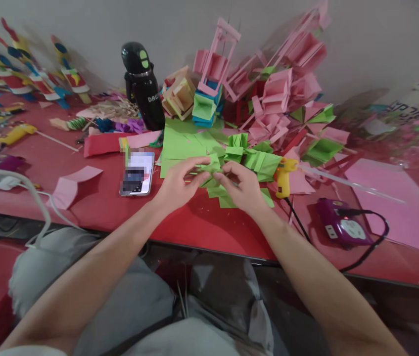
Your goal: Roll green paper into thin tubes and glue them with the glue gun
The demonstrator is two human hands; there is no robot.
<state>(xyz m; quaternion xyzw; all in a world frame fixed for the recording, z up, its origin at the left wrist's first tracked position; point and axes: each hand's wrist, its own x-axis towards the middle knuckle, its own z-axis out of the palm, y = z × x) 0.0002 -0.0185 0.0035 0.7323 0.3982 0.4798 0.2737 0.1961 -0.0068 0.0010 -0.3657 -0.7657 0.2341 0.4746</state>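
Observation:
Both my hands meet over the red table (202, 222) and pinch the same small piece of folded green paper (211, 167). My left hand (179, 182) grips its left side with fingers curled. My right hand (241, 184) holds the right side, fingers closed around it. More folded green pieces (259, 160) lie just behind, and flat green scraps (227, 198) lie under my hands.
A phone (137, 173) lies left of my hands, beside a black bottle (143, 84). A yellow glue gun (283, 175) and a purple power strip (343, 228) sit to the right. Pink folded paper shapes (287, 94) pile up at the back. Pink sheets (398, 207) lie right.

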